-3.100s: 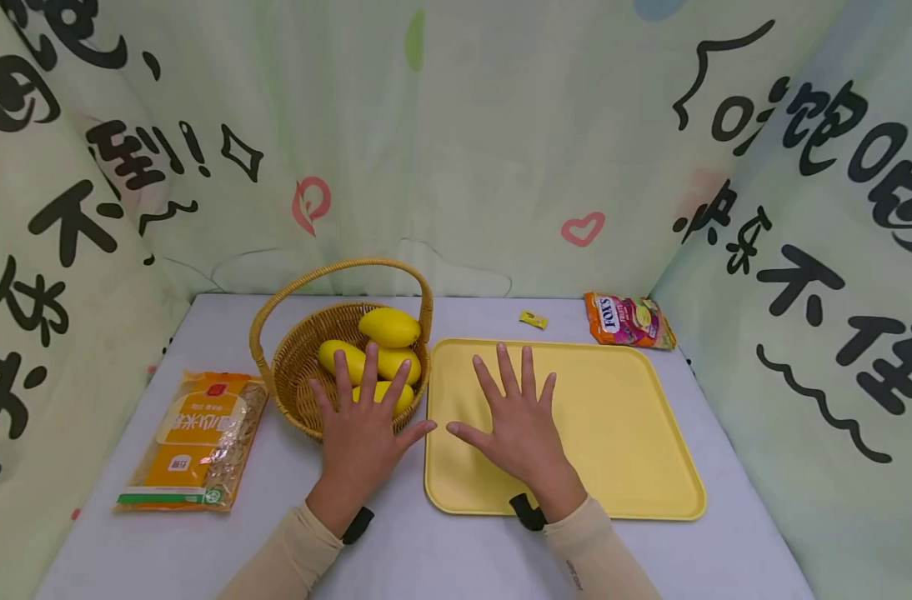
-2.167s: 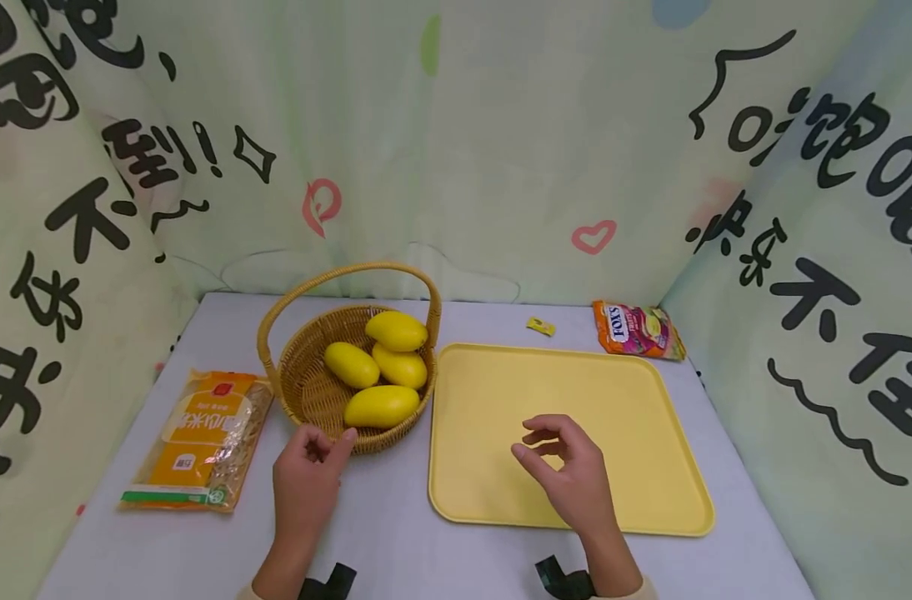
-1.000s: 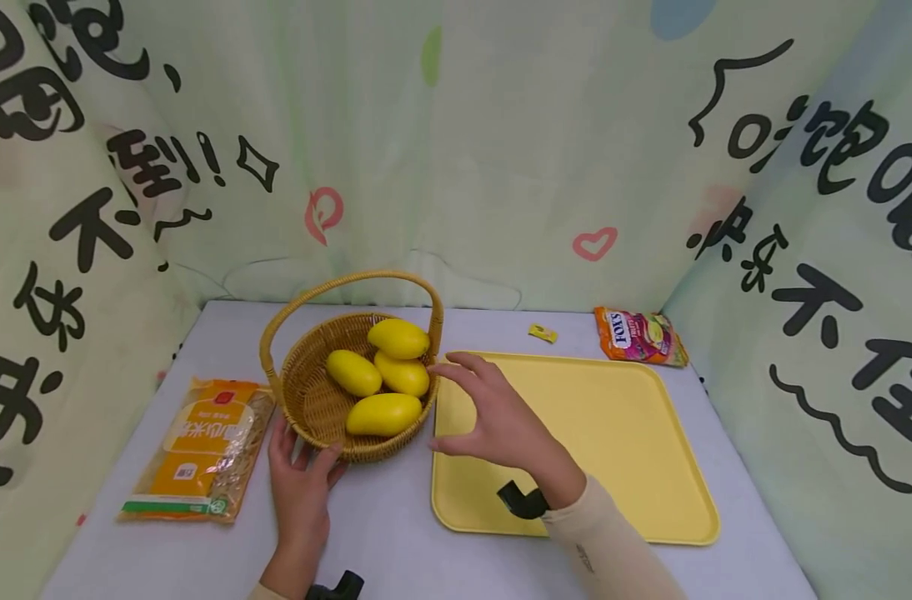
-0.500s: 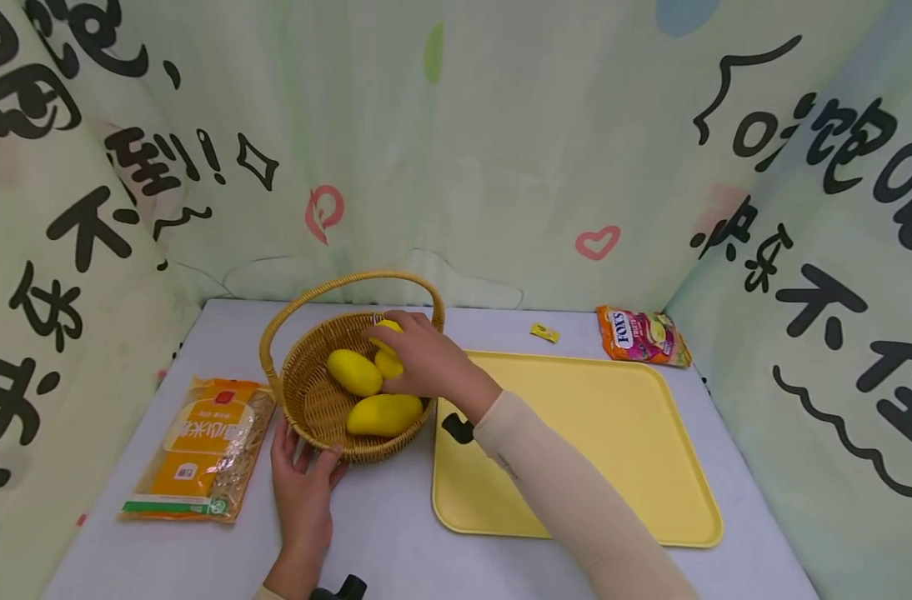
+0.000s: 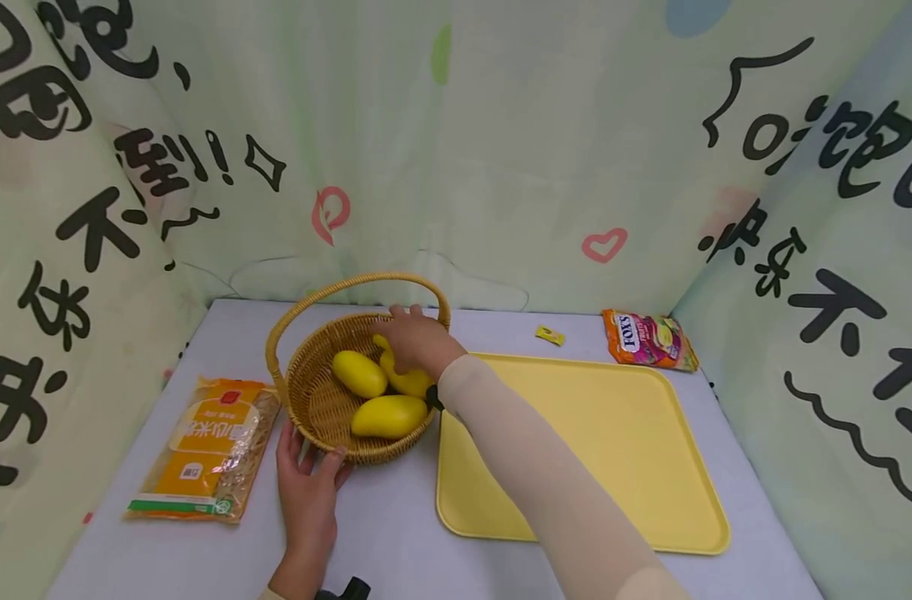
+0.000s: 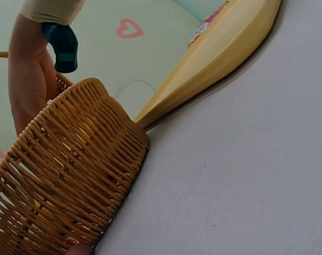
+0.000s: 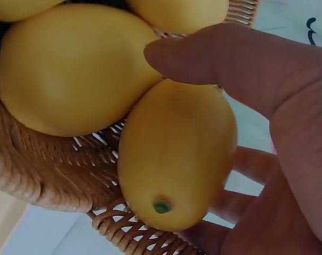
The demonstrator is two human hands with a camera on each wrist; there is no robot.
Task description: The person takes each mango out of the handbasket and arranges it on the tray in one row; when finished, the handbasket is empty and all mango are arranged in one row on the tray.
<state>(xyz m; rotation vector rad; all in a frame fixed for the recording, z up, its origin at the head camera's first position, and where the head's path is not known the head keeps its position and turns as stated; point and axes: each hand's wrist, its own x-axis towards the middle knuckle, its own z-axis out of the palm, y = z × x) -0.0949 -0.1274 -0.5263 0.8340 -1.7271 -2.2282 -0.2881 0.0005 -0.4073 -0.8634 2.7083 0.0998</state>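
Observation:
A wicker basket (image 5: 323,408) with an arched handle holds several yellow mangoes. Deep inside its right side, my right hand (image 5: 418,340) grips the rearmost mango (image 7: 177,149). The right wrist view shows my thumb (image 7: 193,58) on one side of that fruit and my fingers curled round the other, its green stem spot facing the camera. Another mango (image 7: 70,69) lies against it. At the basket's near wall, my left hand (image 5: 309,492) holds the wicker between thumb and fingers. In the left wrist view the woven wall (image 6: 70,170) hides most of the fruit.
A yellow tray (image 5: 598,467) lies right of the basket, under my right forearm. An orange bag of grain-like food (image 5: 201,450) lies to the left. Behind the tray are a small yellow packet (image 5: 549,335) and a FOX'S candy bag (image 5: 649,339). Printed curtains surround the white table.
My right hand has moved from above the tray leftward into the basket and taken hold of the rear mango. My left hand has come to the basket's near wall and stays there.

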